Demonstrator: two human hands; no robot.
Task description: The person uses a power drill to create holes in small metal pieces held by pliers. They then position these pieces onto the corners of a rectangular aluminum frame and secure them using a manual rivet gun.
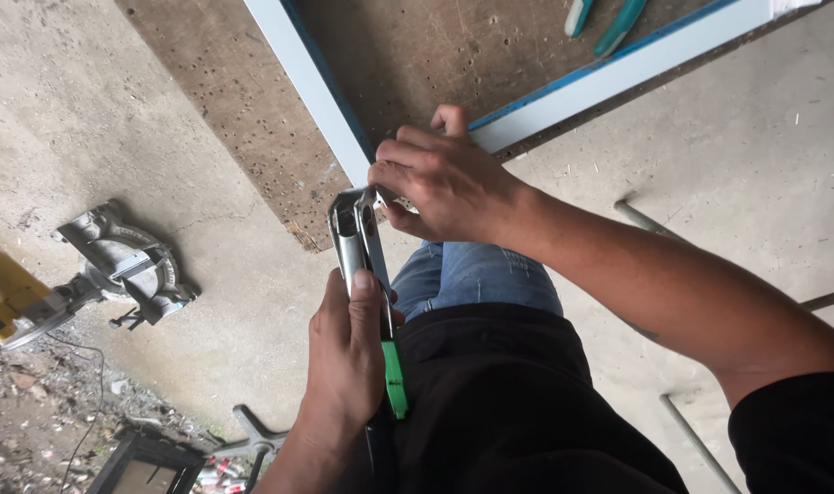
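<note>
Closest in, the left hand (348, 352) is wrapped tight around the green-tipped handles of a metal hand tool (367, 274), thumb lying along its shaft. Its silver head meets the corner of a pale blue-edged frame (316, 91), just off the workboard's edge. Right there the right hand (444, 178) has its fingers curled over that corner, pinching it. Farther off, a workboard (243, 101) lies under the frame, two teal-handled tools (609, 23) on it, and a mitre saw (115, 265) sits on the concrete floor (755, 155).

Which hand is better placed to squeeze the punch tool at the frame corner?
Left. The left hand already wraps the metal tool at its green-tipped handles, its head at the white frame corner. The right hand grips that corner, steadying it.
</note>
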